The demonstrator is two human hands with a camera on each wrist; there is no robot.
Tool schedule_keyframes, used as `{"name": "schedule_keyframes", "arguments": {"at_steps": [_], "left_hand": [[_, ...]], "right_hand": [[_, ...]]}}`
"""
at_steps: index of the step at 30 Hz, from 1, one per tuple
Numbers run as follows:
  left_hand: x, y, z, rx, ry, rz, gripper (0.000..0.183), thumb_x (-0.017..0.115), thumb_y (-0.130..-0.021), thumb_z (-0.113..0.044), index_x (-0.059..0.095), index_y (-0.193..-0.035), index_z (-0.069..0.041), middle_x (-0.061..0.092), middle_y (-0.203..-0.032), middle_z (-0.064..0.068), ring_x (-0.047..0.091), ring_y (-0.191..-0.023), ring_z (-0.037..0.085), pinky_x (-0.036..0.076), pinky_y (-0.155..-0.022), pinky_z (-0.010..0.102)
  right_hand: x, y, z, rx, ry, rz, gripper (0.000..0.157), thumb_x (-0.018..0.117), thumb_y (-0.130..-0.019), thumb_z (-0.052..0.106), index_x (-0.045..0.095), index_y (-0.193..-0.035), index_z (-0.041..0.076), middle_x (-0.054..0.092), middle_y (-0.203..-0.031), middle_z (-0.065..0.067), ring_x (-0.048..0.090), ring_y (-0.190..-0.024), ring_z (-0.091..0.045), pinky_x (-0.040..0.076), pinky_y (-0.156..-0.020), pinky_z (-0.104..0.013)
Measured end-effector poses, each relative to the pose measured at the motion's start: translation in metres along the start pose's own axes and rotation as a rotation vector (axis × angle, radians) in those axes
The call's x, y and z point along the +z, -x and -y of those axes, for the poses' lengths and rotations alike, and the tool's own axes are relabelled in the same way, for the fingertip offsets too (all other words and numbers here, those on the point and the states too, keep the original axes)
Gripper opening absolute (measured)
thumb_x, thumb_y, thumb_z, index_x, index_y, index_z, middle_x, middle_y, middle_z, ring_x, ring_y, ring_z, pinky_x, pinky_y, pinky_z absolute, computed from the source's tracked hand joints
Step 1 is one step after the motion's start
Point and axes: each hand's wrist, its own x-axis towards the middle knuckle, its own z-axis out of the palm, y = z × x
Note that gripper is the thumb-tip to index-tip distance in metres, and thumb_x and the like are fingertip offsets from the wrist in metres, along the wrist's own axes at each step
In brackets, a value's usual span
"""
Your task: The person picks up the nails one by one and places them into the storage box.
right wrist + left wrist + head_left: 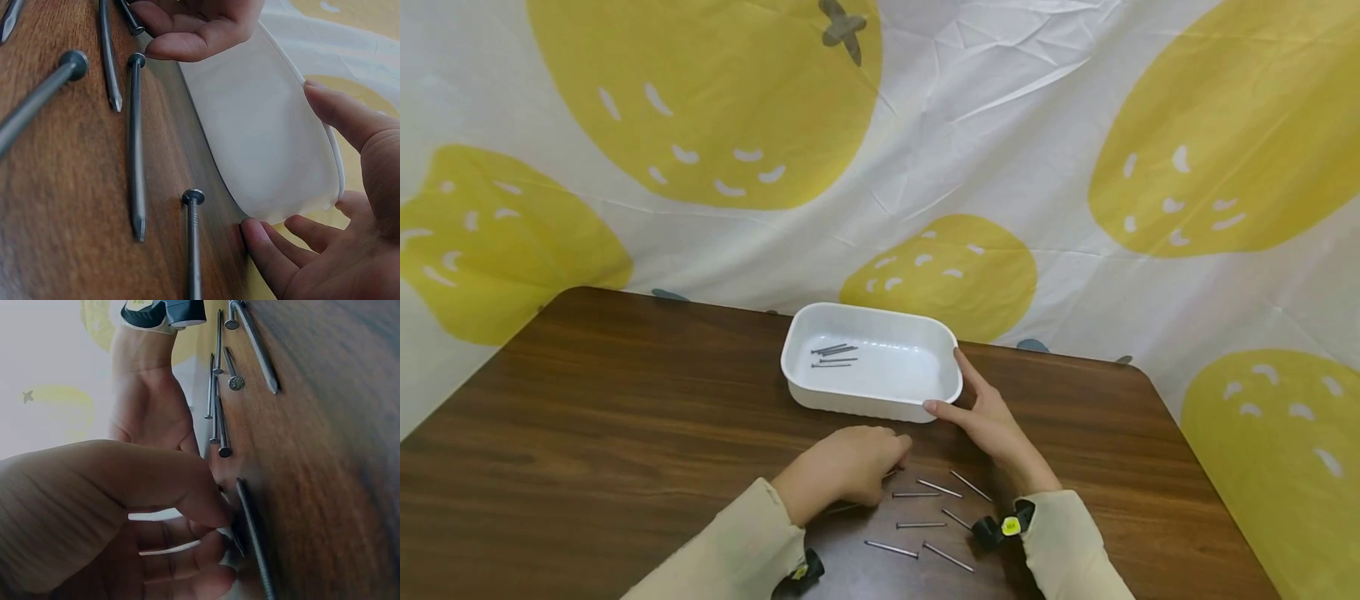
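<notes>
My left hand is low over the table in front of the white tray. Its thumb and fingertips pinch a nail, mostly covered by the fingers. Another nail lies on the wood right beside them. With thumb and fingers spread around its right end, my right hand grips the tray. Several nails lie inside the tray, towards its left end. More loose steel nails are scattered on the table between my forearms.
The brown wooden table runs back to a white cloth with yellow fruit prints, hanging close behind the tray. Black wrist cameras sit at my sleeve cuffs, near the scattered nails.
</notes>
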Motion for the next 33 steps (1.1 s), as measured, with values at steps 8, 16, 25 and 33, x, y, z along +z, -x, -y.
{"name": "schedule_keyframes", "arguments": {"at_steps": [8, 16, 25, 33], "left_hand": [[-0.0008, 0.0033, -0.0008, -0.039, -0.011, -0.009, 0.032, 0.081, -0.076, -0.011, 0.059, -0.098, -0.016, 0.065, -0.091, -0.001, 0.064, -0.083, 0.016, 0.056, -0.077, 0.033], [0.0006, 0.0016, 0.0014, -0.013, 0.002, -0.036, 0.029, 0.080, -0.074, -0.007, 0.059, -0.091, -0.018, 0.061, -0.082, -0.005, 0.058, -0.073, 0.012, 0.052, -0.067, 0.030], [0.0023, -0.0001, 0.0041, 0.009, -0.009, -0.073, 0.027, 0.079, -0.074, -0.003, 0.061, -0.087, -0.019, 0.059, -0.080, -0.007, 0.056, -0.071, 0.010, 0.050, -0.067, 0.027], [0.0019, -0.0009, 0.0062, 0.016, -0.003, -0.073, 0.027, 0.079, -0.074, -0.002, 0.062, -0.086, -0.019, 0.059, -0.080, -0.008, 0.054, -0.070, 0.009, 0.048, -0.065, 0.026]], "right_hand": [[-0.0005, 0.0000, -0.0001, 0.006, 0.010, 0.002, 0.098, 0.078, -0.087, 0.028, 0.017, -0.163, 0.022, 0.023, -0.169, -0.008, 0.018, -0.157, -0.031, 0.014, -0.125, -0.059], [-0.0010, 0.0009, 0.0001, 0.007, 0.002, 0.001, 0.098, 0.079, -0.087, 0.028, 0.017, -0.163, 0.024, 0.023, -0.169, -0.007, 0.018, -0.157, -0.030, 0.015, -0.125, -0.058], [0.0002, 0.0014, 0.0009, 0.007, -0.004, 0.001, 0.098, 0.079, -0.087, 0.027, 0.017, -0.163, 0.024, 0.024, -0.168, -0.008, 0.020, -0.156, -0.030, 0.017, -0.125, -0.057], [0.0003, 0.0008, 0.0012, 0.001, -0.003, 0.002, 0.098, 0.079, -0.087, 0.028, 0.017, -0.163, 0.025, 0.024, -0.168, -0.007, 0.020, -0.156, -0.029, 0.018, -0.125, -0.057]]}}
